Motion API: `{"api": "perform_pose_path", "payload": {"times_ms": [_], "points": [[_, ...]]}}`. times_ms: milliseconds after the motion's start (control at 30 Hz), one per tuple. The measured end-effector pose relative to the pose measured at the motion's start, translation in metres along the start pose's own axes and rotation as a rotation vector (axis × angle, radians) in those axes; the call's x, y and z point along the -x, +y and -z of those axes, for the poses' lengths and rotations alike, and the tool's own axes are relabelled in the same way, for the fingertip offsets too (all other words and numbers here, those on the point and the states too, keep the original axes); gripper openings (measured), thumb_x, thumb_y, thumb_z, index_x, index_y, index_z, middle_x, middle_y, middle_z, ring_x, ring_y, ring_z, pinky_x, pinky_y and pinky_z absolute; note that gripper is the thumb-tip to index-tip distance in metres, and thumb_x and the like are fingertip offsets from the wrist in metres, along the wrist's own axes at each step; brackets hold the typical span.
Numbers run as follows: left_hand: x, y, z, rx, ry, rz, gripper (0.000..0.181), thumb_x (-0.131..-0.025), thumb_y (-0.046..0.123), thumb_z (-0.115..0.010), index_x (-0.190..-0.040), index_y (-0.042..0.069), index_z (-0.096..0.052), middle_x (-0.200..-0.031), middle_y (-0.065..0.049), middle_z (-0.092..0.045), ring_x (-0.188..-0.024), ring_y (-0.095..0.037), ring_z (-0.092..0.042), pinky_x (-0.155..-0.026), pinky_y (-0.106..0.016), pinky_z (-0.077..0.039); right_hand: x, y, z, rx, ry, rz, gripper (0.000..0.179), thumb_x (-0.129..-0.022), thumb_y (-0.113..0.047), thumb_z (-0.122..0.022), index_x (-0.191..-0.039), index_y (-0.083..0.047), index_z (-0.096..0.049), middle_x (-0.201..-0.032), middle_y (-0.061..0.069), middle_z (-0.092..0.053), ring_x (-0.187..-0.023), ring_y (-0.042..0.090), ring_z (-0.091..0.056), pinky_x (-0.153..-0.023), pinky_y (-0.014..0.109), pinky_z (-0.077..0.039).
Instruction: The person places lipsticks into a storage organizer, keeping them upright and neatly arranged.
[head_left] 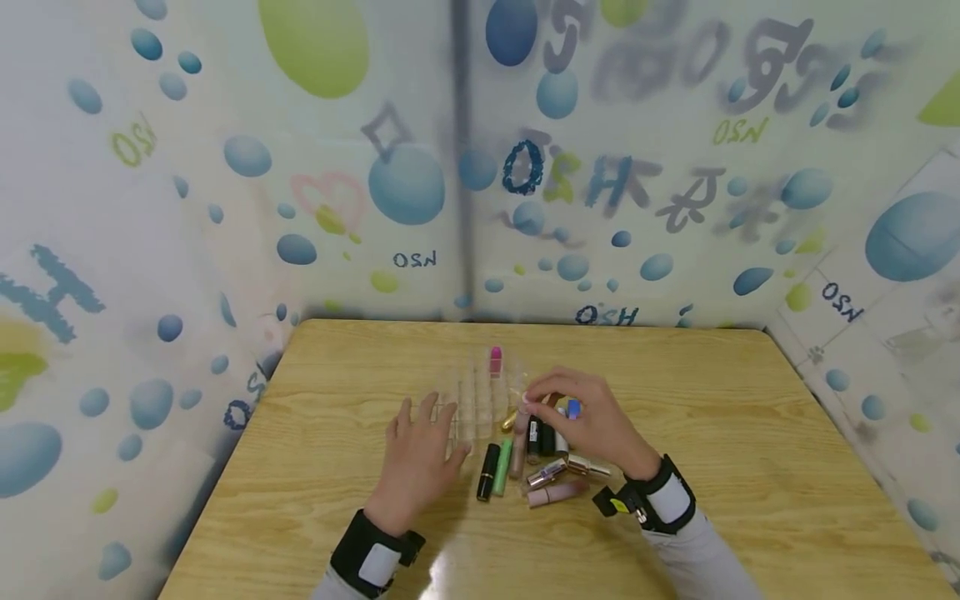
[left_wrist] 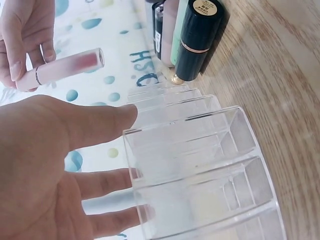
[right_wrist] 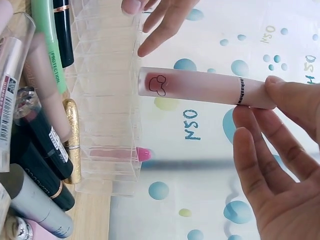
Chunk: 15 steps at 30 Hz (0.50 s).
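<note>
A pale pink lip gloss tube [right_wrist: 200,89] with a red tip end is pinched by its cap between the thumb and fingers of my right hand [head_left: 588,417]. It is held above a clear plastic lipstick organizer [left_wrist: 200,120] with several compartments. My left hand [head_left: 420,462] touches the organizer's left side, fingers spread and nearly straight, as the left wrist view shows. Inside one far compartment stands a bright pink lip tube [right_wrist: 115,153]. Just in front of the organizer lie a black lipstick [head_left: 488,472], a green tube [head_left: 502,467] and a gold tube [right_wrist: 72,142].
More lipsticks lie under and near the right hand, among them a silver-grey tube [right_wrist: 42,202], a pink tube [head_left: 557,493] and a shiny metallic one [head_left: 546,473]. The wooden table [head_left: 750,433] meets a patterned curtain [head_left: 420,292] at the back.
</note>
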<state>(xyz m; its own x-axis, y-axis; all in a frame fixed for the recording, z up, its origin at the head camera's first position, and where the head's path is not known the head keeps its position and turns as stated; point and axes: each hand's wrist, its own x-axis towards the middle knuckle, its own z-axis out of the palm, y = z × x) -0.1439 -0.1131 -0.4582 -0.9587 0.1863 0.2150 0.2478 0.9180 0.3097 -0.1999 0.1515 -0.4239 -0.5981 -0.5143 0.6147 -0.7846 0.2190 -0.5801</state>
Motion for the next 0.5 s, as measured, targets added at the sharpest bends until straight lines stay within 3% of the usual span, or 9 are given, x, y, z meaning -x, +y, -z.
{"api": "perform_pose_path", "payload": {"times_ms": [333,500], "points": [[0.001,-0.002,0.002,-0.007,0.014,-0.023,0.056,-0.091,0.038,-0.075,-0.134,0.004,-0.065,-0.146,-0.027,-0.054,-0.131,-0.062,-0.046,-0.099,-0.074,-0.044,-0.020,0.015,-0.006,0.059,0.068,0.050,0.017,-0.085,0.006,-0.077,-0.100,-0.001,-0.078,-0.098,0.011,-0.075,-0.083,0.019,-0.070,-0.066,0.039,-0.061],[0.002,-0.002,0.002,-0.010,0.021,-0.025,0.056,-0.091,0.038,-0.075,-0.135,0.005,-0.064,-0.146,-0.026,-0.055,-0.131,-0.061,-0.047,-0.099,-0.073,-0.044,-0.029,0.026,-0.008,0.082,0.087,0.062,0.019,-0.083,0.008,-0.078,-0.099,-0.001,-0.078,-0.097,0.013,-0.075,-0.080,0.020,-0.070,-0.065,0.038,-0.061]]}}
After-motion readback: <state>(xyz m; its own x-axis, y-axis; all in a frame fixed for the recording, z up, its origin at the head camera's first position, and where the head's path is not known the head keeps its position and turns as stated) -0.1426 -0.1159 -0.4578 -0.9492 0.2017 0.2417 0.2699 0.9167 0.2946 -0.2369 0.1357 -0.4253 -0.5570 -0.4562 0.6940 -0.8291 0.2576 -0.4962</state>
